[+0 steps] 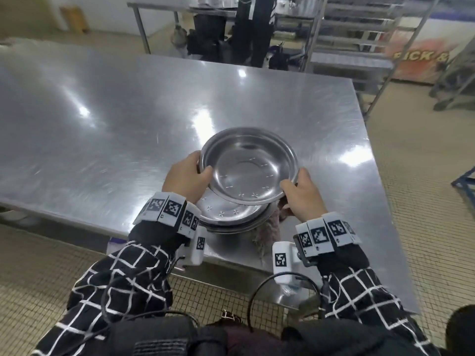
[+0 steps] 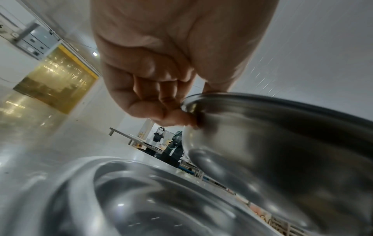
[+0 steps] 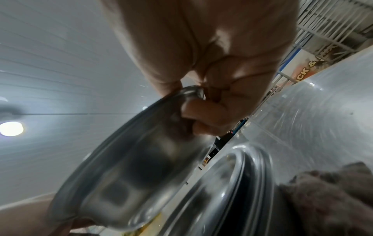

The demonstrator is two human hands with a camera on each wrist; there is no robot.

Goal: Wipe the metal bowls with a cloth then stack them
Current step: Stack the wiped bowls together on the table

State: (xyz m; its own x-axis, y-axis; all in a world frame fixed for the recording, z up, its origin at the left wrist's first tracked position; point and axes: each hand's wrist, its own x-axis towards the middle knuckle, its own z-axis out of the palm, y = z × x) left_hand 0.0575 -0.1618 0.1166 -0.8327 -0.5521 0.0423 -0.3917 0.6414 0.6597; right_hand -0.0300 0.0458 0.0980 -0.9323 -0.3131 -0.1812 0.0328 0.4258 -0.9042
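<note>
A shiny metal bowl (image 1: 248,164) hangs tilted in the air above a stack of metal bowls (image 1: 227,214) near the steel table's front edge. My left hand (image 1: 186,176) pinches its left rim, thumb inside and fingers under; the left wrist view shows the fingers (image 2: 175,115) curled at the rim of the held bowl (image 2: 282,151), with the stack (image 2: 141,199) below. My right hand (image 1: 299,194) grips the right rim, seen in the right wrist view with fingers (image 3: 203,118) round the held bowl (image 3: 131,167). A brownish cloth (image 1: 268,231) lies right of the stack, partly under it.
The steel table (image 1: 128,119) stretches far and left of the bowls. A person in dark clothes (image 1: 253,29) stands beyond its far edge. Metal racks (image 1: 359,34) and an orange sign stand at the back right. Tiled floor surrounds the table.
</note>
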